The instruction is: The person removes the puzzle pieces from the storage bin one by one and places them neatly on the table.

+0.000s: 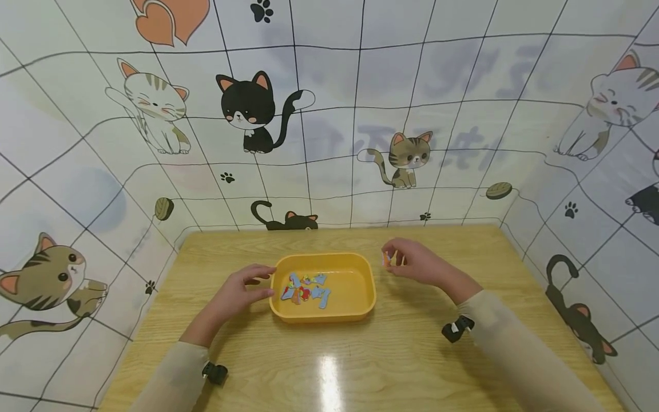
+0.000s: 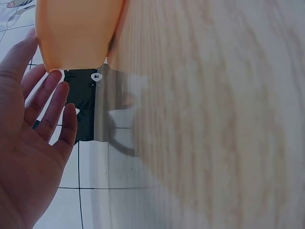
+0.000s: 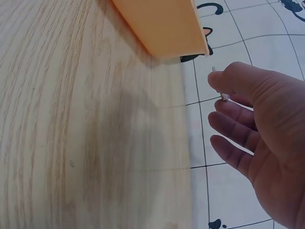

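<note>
A yellow plastic tray (image 1: 347,316) stands on the table with several small, colourful puzzle pieces (image 1: 323,298) lying in its left half. My left hand (image 1: 239,293) is at the tray's left end, its fingertips and thumb at the wall; in the left wrist view the fingers are loosely extended against the tray (image 2: 78,33). To the right of the tray, my right hand (image 1: 419,262) is raised over the table. Between thumb and index finger it pinches a small puzzle piece (image 1: 386,260), which shows as a thin edge (image 3: 224,96) in the right wrist view.
The light wood table (image 1: 329,366) reaches back to a wall covering (image 1: 334,131) printed with cats and grid lines. More of that covering rises on the left and right sides. A small black camera sits on each wrist.
</note>
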`<move>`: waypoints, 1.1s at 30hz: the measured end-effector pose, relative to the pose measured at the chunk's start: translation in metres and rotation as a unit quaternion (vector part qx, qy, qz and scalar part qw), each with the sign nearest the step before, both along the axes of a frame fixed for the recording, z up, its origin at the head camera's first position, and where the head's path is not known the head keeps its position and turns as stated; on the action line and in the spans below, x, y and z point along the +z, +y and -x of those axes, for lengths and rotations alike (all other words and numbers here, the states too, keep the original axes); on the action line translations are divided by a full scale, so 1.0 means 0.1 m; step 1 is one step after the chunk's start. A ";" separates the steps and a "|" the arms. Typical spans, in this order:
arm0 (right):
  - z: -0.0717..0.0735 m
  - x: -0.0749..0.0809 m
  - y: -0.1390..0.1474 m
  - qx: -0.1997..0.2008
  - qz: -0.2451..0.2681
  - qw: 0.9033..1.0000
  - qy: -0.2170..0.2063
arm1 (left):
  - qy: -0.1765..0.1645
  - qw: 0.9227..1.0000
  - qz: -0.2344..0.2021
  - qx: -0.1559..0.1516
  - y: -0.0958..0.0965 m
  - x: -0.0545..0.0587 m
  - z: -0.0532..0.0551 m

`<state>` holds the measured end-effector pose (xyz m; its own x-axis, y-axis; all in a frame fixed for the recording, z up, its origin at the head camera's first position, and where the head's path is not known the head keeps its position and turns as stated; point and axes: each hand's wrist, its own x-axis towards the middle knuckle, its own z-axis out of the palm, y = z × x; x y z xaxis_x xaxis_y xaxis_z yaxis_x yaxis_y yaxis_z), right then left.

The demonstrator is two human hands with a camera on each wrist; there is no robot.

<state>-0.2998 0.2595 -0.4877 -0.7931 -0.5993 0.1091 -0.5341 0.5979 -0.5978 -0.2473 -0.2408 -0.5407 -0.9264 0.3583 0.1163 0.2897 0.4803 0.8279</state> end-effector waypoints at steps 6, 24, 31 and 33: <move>0.03 -0.14 0.09 -0.002 -0.002 1.000 -0.031 | 0.003 1.000 0.000 0.000 0.00 0.00 0.00; 0.09 -0.52 0.12 -0.026 0.018 0.995 -0.100 | 0.001 1.000 -0.004 -0.003 0.01 0.01 -0.01; 0.09 -0.57 0.10 -0.018 0.033 0.995 -0.095 | -0.001 1.000 -0.001 -0.003 0.01 0.02 -0.01; 0.09 -0.58 0.10 -0.018 0.031 0.995 -0.093 | -0.002 1.000 0.000 -0.002 0.01 0.02 -0.01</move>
<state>-0.3087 0.2696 -0.5459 -0.8243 -0.5661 -0.0065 -0.3886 0.5742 -0.7206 -0.2464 -0.2398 -0.5391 -0.9257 0.3614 0.1120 0.2875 0.4792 0.8293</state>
